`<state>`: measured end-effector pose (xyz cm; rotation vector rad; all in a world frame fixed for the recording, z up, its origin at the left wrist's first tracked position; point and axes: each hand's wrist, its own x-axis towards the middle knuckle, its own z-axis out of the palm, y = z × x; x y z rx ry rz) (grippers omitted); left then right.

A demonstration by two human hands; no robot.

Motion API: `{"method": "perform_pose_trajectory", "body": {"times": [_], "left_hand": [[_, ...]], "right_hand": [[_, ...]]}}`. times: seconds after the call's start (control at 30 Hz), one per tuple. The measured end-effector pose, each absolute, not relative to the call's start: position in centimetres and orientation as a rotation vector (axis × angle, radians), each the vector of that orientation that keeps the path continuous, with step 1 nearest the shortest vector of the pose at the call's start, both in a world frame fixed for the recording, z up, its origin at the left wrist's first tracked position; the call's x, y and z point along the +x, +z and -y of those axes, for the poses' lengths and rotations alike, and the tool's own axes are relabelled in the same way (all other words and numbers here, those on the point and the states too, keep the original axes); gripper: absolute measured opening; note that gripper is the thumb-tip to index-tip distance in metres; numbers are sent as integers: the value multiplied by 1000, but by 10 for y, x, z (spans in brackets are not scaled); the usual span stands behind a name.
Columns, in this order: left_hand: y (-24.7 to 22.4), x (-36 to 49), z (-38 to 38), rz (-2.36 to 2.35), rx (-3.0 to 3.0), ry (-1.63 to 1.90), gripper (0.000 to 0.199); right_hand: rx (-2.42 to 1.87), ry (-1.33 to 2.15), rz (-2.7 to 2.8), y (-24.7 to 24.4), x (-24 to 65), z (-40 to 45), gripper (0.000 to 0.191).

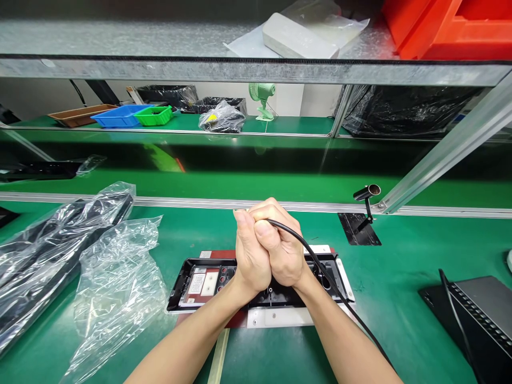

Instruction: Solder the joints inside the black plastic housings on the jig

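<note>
My left hand (251, 256) and my right hand (285, 250) are pressed together, fingers closed, above a shallow black plastic housing (260, 300). A black cable (310, 250) comes out at the thumbs, arches over my right wrist and runs down to the lower right. Its end is hidden inside the two fists. The housing lies in a red and white fixture (280, 317); my hands and forearms cover its middle. Labels and round openings show in its left part.
Left on the green bench lie bagged black parts (92, 229) and a crumpled clear bag (120, 288). A small black stand with a metal tube (366, 193) is at right, near a black slotted panel (476, 314). A metal shelf (180, 66) crosses above.
</note>
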<state>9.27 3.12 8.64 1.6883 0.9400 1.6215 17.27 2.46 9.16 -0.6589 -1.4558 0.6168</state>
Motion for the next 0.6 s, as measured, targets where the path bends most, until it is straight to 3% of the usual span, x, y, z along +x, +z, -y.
{"method": "perform_pose_trajectory", "body": {"times": [0.6], "left_hand": [[86,92,-31,-974,1688,1598,52]], "right_hand": [[-658,597,1466,90,173,-26,24]]}}
